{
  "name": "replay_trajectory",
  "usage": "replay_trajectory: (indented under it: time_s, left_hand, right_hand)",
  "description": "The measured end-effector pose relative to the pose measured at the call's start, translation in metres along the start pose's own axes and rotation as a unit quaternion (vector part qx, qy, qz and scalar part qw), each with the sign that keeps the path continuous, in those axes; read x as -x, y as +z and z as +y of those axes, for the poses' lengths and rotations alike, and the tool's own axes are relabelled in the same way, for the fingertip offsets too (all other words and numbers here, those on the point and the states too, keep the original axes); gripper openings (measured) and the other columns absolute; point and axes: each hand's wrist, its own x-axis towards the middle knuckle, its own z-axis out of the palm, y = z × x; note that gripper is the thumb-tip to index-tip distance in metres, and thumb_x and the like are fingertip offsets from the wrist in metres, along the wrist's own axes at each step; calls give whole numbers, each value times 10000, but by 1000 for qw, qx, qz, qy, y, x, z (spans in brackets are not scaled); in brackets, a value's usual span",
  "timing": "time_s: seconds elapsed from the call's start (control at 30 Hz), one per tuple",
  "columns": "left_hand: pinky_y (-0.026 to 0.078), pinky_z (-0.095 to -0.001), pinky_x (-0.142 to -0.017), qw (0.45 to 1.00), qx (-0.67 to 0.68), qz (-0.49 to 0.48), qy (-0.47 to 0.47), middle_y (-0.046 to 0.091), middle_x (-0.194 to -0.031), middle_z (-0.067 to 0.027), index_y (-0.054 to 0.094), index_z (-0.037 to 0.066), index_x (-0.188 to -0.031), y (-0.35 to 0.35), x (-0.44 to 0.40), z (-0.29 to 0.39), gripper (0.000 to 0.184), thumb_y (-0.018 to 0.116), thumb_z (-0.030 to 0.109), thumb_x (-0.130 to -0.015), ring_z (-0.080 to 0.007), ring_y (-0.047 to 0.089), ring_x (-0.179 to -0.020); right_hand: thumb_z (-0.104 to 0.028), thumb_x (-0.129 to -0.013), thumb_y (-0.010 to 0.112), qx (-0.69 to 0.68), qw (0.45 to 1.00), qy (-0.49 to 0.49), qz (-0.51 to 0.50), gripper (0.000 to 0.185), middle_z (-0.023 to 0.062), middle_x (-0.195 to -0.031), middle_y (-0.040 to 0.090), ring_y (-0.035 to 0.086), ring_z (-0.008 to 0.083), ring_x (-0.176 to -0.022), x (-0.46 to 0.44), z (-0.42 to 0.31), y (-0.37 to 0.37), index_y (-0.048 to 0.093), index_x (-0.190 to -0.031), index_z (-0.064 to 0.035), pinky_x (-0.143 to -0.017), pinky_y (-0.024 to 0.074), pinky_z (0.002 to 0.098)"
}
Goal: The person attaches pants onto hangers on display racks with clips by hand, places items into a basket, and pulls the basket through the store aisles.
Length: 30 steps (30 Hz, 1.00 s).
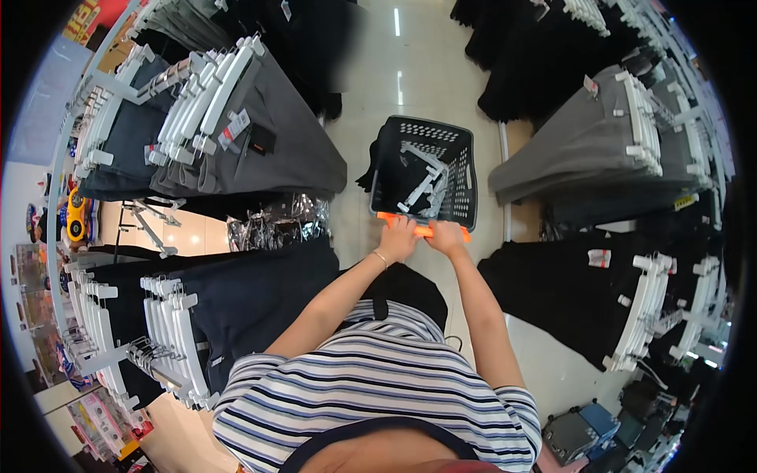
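Note:
Both of my hands grip the orange handle (423,231) of a dark grey plastic shopping basket (465,167) in the aisle before me. My left hand (400,238) is wrapped round the handle's left part, with a bracelet at the wrist. Further right, my right hand (447,236) closes over the same handle. Inside the basket lie white clothes hangers (426,180), something clear and crinkled like plastic, and dark cloth. Some black cloth (365,180) hangs out over the basket's left side.
Racks of trousers line both sides: grey trousers (276,130) and dark trousers (268,292) on the left, grey trousers (552,150) and black trousers (552,288) on the right. The tiled aisle floor (378,71) runs ahead. Suitcases (572,435) stand at the lower right.

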Motion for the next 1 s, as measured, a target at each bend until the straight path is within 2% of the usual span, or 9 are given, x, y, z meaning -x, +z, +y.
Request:
replay_trajectory:
  time_s: [0.2,0.3,0.6,0.77,0.9,1.0]
  left_hand:
    - [387,-433,-685,1000,-6,3,-15,478,-983,-98,505,69,-1037,-8,-58,-7,373,552,365,-815,-272,461,-923]
    - [383,-483,-723,999,27,0,-30,474,-1008,-100,488,82,-996,-10,-89,-14,339,546,367,-821,-289,454,-993]
    - [382,-480,-708,998,45,7,-37,472,-1002,-103,495,85,-997,-31,-183,-42,334,543,367,-827,-291,453,-977]
    - [390,-444,-698,998,34,-26,-44,477,-1011,-101,501,69,-1062,-51,-239,-64,382,558,358,-819,-284,461,-955]
    - [392,-442,-689,999,15,28,-24,480,-993,-94,505,63,-1042,-48,-274,-82,386,555,374,-818,-282,462,-938]
    - [388,-440,-679,999,13,6,-33,481,-988,-91,504,60,-1058,-58,-302,-90,405,558,379,-815,-278,461,-927]
  right_hand:
    - [-321,-689,650,13,1000,-19,19,221,103,-661,629,633,274,-646,-52,31,-20,598,-730,-110,-579,492,399]
    - [-315,-685,651,5,999,-26,39,217,108,-645,624,629,280,-632,-78,44,-38,597,-706,-106,-572,489,396]
    - [-275,-660,671,-5,998,-38,54,194,106,-650,625,631,275,-636,-171,79,-69,607,-716,-101,-589,492,388]
    - [-297,-668,664,14,999,-26,13,205,104,-665,631,634,271,-651,-230,94,-88,605,-730,-111,-583,491,393]
    - [-304,-678,658,32,999,-27,-2,207,105,-679,638,636,270,-655,-270,105,-97,602,-745,-115,-580,490,400]
    - [-301,-677,662,28,999,-19,-4,216,108,-681,638,636,273,-663,-295,116,-102,600,-752,-109,-592,490,400]
